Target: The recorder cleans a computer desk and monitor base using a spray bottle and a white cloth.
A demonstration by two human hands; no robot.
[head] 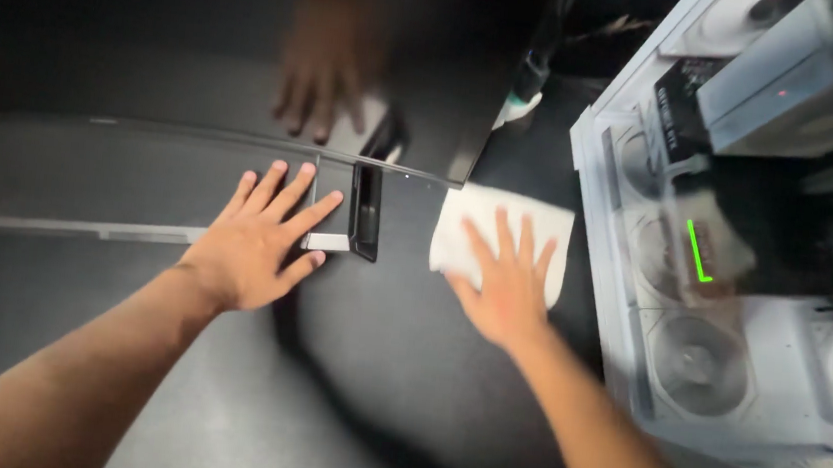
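1. Landmark: dark curved monitor [249, 79], seen from above, standing on a dark desk surface [375, 361].
2. Small white rectangular label [327, 242] sits at the foot of the monitor, just left of its black stand post [366, 210]. Print on it cannot be read.
3. Left hand [255, 240]: fingers spread, palm down, flat on the desk below the monitor's lower edge; fingertips reach the white label. Its reflection shows in the glossy screen.
4. Right hand [508, 282]: fingers spread, pressed flat onto a white cloth [498, 226] on the desk, just right of the monitor's lower right corner.
5. Both forearms extend from the lower edge of view.
6. Well right of the monitor: white computer case [621, 312] with a clear side panel; round fans [701, 364] inside, a green light strip [696, 253] and a grey block [801, 87] above them.
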